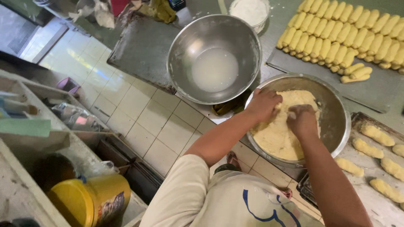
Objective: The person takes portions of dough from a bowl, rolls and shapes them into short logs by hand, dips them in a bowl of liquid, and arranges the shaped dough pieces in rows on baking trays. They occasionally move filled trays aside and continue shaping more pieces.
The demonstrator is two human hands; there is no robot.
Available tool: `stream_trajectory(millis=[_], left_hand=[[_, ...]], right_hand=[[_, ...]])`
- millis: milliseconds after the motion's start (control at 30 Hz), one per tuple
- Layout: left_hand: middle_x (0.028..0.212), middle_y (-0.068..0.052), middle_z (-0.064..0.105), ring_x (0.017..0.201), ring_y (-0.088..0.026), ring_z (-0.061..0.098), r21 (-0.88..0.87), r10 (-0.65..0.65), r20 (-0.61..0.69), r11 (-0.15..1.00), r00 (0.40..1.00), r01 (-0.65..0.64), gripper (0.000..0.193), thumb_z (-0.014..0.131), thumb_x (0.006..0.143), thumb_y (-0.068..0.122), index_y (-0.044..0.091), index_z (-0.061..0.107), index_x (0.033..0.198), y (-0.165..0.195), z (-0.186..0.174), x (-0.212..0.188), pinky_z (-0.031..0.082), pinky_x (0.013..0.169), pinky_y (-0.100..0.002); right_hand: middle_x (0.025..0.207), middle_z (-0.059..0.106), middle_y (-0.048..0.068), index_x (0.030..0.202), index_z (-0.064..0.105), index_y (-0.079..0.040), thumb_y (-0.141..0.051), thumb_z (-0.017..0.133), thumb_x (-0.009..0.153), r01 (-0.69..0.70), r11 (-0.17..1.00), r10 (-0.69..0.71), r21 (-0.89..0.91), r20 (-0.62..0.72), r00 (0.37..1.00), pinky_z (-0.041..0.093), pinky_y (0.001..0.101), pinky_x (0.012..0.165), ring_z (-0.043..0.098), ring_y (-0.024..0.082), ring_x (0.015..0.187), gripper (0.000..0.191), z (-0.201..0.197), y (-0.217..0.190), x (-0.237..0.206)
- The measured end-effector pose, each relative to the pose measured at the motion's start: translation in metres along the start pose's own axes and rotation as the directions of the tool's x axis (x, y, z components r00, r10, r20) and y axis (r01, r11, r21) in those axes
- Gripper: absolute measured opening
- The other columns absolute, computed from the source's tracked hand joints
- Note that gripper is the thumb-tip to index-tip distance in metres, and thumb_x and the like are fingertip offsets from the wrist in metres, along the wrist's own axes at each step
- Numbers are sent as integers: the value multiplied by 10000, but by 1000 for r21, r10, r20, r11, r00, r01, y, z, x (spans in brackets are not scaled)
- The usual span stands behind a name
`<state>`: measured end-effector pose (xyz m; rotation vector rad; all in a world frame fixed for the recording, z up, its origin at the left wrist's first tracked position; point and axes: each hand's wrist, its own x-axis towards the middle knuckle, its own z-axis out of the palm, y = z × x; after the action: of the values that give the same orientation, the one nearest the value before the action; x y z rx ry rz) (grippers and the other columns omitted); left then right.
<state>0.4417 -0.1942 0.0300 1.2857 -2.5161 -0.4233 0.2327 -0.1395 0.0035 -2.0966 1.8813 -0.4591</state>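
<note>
While both hands knead dough | steel worktop | tiled floor

dough – pale yellow, soft lumpy mass | fills steel bowl bottom | bowl upright, on counter edge

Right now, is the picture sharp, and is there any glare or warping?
Head view: mostly sharp, the hands, left hand and right hand, slightly soft in the dough; mild glare on the upper steel bowl; floor tiles slant from the tilted, wide lens.
</note>
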Motion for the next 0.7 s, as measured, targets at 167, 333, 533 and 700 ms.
stream_trajectory(millis=[167,333,533,700], left_hand=[[1058,-20,685,1102,-266,637,-55,10,-15,998,1000,-11,343,711,792,196,262,693,1128,-3,-2,1,377,977,-502],[1044,-20,723,1043,-250,673,-43,-129,17,991,991,130,281,725,815,228,250,718,1095,8,-29,9,395,953,-531],[917,-55,735,853,-258,712,-313,-122,11,942,992,119,297,758,816,270,191,714,1099,75,-80,-4,532,768,-439],[926,-56,732,798,-224,716,-484,76,200,875,977,31,310,782,784,265,171,708,1070,204,-31,-18,577,764,-368]], right_hand=[[1264,658,247,1258,719,-61,-196,801,750,-108,990,110,96,-14,994,479,476,1025,596,432,1196,533,-2,20,-17],[1276,699,170,1258,725,-81,-119,702,902,-365,786,338,499,148,930,556,416,907,686,339,1080,358,-57,13,-38],[1199,675,146,1242,616,-13,-64,549,1033,-488,1,383,873,451,806,598,347,874,696,248,1010,226,-157,102,-147],[1175,656,121,1188,618,47,-49,596,1042,-454,-6,512,891,393,764,588,364,924,673,232,1045,175,-182,203,-289]])
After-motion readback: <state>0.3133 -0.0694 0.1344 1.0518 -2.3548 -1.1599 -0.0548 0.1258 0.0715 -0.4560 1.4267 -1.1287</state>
